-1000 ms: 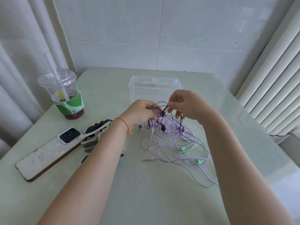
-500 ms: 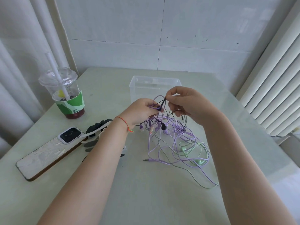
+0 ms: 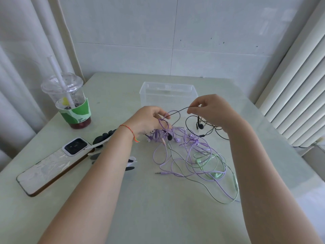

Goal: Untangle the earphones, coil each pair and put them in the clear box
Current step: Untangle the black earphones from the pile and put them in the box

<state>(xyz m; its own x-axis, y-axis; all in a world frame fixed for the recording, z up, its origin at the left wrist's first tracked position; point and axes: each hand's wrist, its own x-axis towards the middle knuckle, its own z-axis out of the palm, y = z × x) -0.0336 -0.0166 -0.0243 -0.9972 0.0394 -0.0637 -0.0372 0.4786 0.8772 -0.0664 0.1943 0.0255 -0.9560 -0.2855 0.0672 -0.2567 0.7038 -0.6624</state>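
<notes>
The black earphone cord (image 3: 177,110) stretches between both hands above the purple-and-green tangle (image 3: 190,155) on the worktop (image 3: 158,208). Left hand (image 3: 149,120) pinches purple loops, right hand (image 3: 212,110) pinches black cord. Pulling harder could tighten knots; clear box (image 3: 168,95) sits just beyond.

Over on the far left of the pale worktop (image 3: 158,217) stands a lidded plastic drink cup (image 3: 70,103), green sleeve, white straw (image 3: 59,78) tilted. Nearer, a phone (image 3: 52,164) lies face down, camera end just beside a black-and-white hair clip (image 3: 103,140).
</notes>
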